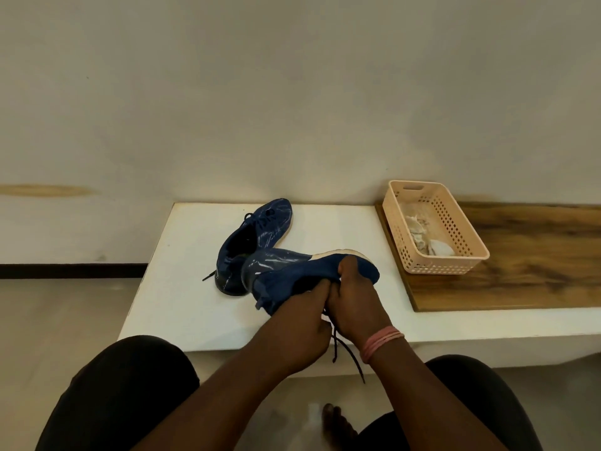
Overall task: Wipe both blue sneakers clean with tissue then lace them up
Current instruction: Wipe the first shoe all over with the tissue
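The right hand (353,297) grips the collar of the near blue knit sneaker with the white sole (292,275), held tilted over the white bench top (182,288). The left hand (305,323) curls at the dark shoelace (344,349); its exact pinch is hidden. The second blue sneaker (250,242) lies behind, touching the first. Risk: the dangling lace ends may slip from the fingers or pull out of an eyelet if tension is uneven. Crumpled tissue (422,236) sits in the peach perforated plastic basket (468,255).

Both forearms bare, no sleeves in view; pink bands (382,343), perhaps 3 or 4 strands, circle the right wrist; black garment (130,395) covers both thighs; 1 bare foot (336,424) below.
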